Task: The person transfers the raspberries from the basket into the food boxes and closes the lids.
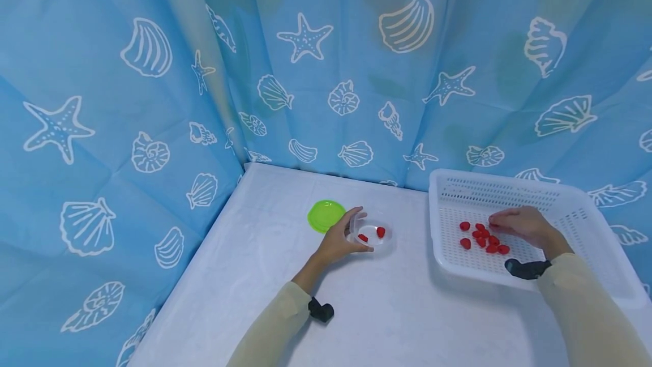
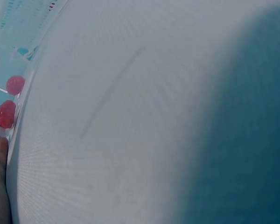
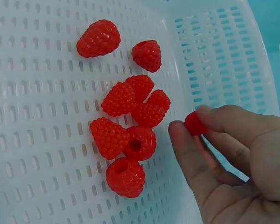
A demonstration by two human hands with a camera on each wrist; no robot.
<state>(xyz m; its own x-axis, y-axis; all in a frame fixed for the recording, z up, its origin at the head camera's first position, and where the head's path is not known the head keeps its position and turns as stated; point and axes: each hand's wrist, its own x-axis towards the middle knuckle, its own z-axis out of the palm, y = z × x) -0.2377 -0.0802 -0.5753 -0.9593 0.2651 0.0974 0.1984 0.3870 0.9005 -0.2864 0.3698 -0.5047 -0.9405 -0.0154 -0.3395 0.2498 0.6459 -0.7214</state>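
Note:
My left hand [image 1: 336, 241] grips a small clear plastic tub [image 1: 389, 240] by its sides, thumb and fingers spread around it. Two red raspberries [image 1: 381, 232] lie in the tub. In the left wrist view only part of that hand and the tub's raspberries [image 2: 5, 114] show at the left edge. Over the white basket [image 1: 452, 204], my right hand [image 1: 527, 225] pinches one raspberry [image 3: 195, 124] between thumb and fingertips. Below it, several loose raspberries [image 3: 119, 99] are scattered on the basket's slotted floor, some with their hollow ends showing.
A bright green round lid [image 1: 324, 215] lies flat on the white table [image 1: 392, 316], just behind my left hand. The basket's raised walls stand around my right hand. A blue curtain [image 1: 351, 44] with shell prints hangs along the back and left edges.

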